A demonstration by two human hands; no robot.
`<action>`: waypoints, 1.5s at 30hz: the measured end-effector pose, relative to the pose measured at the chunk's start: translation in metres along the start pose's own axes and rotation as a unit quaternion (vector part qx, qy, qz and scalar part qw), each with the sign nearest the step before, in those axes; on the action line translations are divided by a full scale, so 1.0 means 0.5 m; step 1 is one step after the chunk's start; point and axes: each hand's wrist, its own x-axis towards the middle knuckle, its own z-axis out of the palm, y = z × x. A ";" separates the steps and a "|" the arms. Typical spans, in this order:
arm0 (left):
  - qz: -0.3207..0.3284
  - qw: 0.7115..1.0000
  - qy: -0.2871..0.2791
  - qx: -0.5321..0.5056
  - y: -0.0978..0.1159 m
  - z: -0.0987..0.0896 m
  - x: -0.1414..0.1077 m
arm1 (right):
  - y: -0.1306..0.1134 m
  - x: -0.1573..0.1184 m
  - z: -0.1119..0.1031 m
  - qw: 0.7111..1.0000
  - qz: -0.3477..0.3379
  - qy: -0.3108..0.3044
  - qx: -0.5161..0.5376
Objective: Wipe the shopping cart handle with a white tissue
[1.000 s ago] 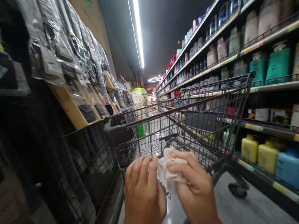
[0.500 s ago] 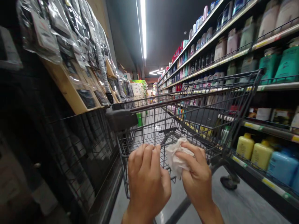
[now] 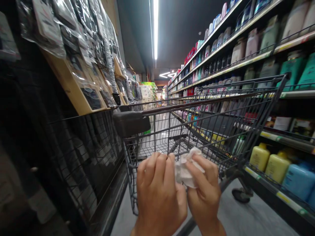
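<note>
A dark wire shopping cart stands in front of me, its long handle bar running across the view. My left hand is closed, its fingers curled over a horizontal wire of the cart's near side. Close beside it, my right hand is closed on a crumpled white wipe. The wipe lies against the cart's wires next to my left fingers. Part of it is hidden under my right fingers, and the exact wire beneath it is covered.
Shelves of bottles line the right side, with yellow bottles and a blue bottle low down. Packaged goods hang on a wire rack at left. A cart wheel rests on the grey floor near the right shelf.
My right hand and the wipe have come closer to my left hand, which has shifted slightly right. The cart's handle bar sits slightly differently in view. Both hands keep their hold.
</note>
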 end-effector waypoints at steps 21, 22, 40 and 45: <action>0.022 1.000 -0.008 0.010 -0.001 -0.007 0.001 | -0.012 0.017 -0.016 0.999 0.002 -0.047 0.026; 0.026 1.000 -0.009 0.011 -0.002 -0.007 0.001 | -0.009 0.004 -0.013 0.998 -0.002 -0.061 0.025; 0.079 0.993 0.001 0.083 -0.015 -0.001 0.000 | 0.093 0.009 -0.097 0.983 0.170 0.059 -0.014; 0.082 0.993 -0.030 0.074 -0.017 -0.010 -0.005 | 0.048 -0.015 -0.066 0.982 0.182 -0.042 0.041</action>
